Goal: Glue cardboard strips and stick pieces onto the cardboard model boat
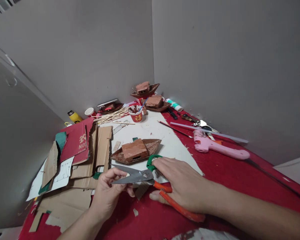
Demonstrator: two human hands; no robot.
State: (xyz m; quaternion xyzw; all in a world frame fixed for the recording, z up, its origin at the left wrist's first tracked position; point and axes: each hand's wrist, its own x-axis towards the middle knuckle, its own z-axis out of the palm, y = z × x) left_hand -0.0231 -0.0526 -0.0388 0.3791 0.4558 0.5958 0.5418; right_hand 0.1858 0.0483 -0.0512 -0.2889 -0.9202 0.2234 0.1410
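The right hand [182,186] is closed around the handles of the scissors [140,176], and the blades are open toward the left. The left hand [107,193] pinches a small piece of cardboard [140,191] under the blades, so it stays steady. The model boat [136,150] lies just behind, on the white sheet [165,133].
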